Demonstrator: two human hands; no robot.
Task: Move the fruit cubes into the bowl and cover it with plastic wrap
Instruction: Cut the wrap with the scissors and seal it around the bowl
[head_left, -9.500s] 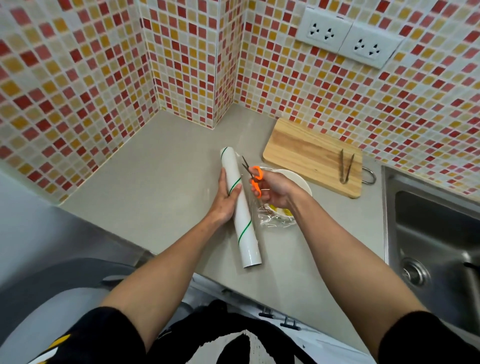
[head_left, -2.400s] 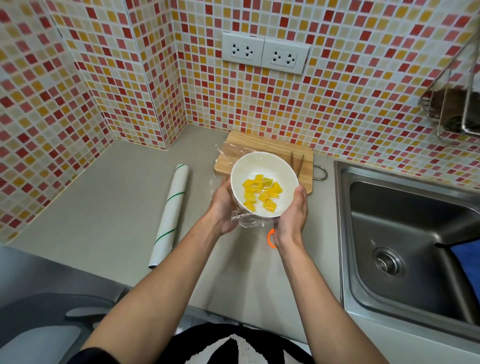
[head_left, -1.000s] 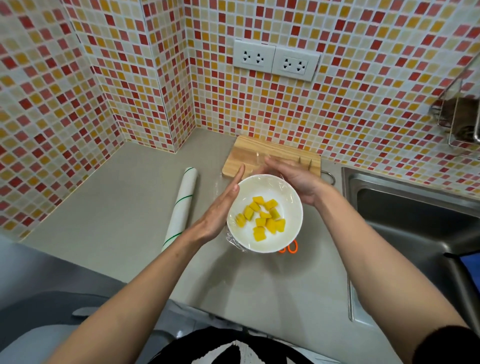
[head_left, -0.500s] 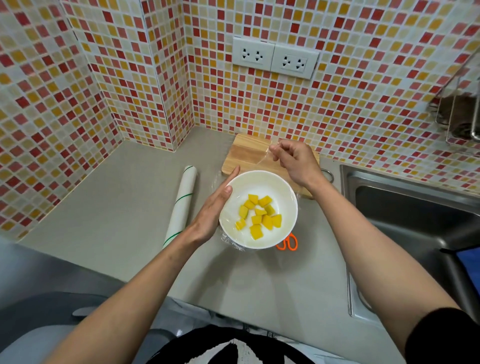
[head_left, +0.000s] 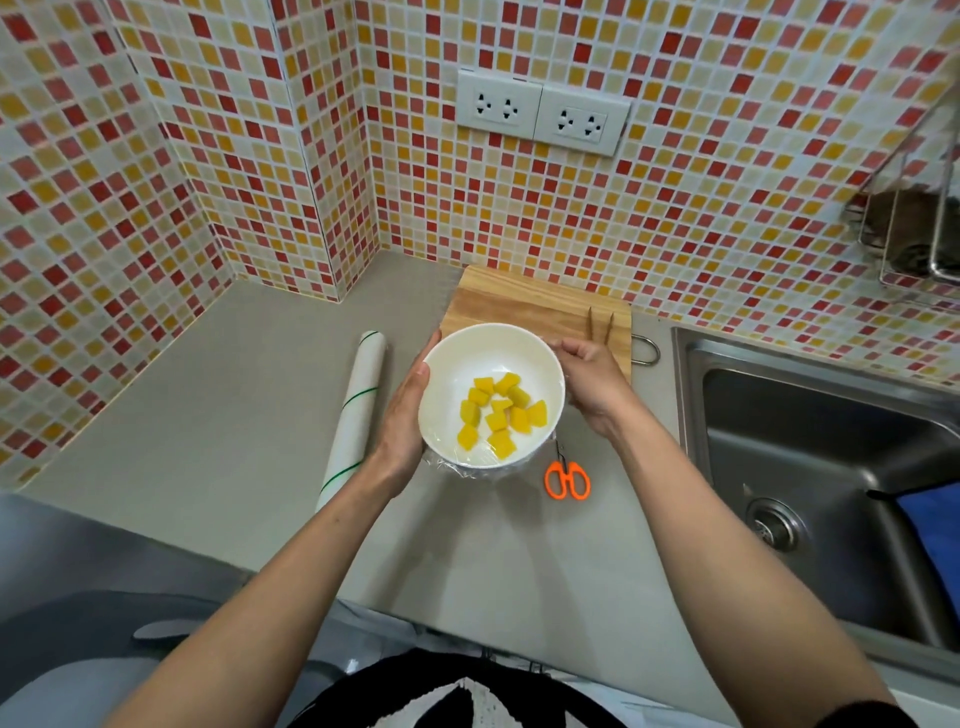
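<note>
The cubes (head_left: 498, 415) are already in the bowl (head_left: 441, 364) on the counter (head_left: 208, 415) and wrap (head_left: 467, 470) is stretched over it, so only tucking seems left, the left hand (head_left: 402, 415) laid flat against its side, the right hand (head_left: 589, 384) pinching wrap at the rim

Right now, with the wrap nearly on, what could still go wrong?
1. The right hand is tugging wrap at the bowl rim; it could tear or pull loose.
2. The left hand only steadies one side, so the bowl might tip and spill the cubes.
3. The scissors lie close by.
</note>
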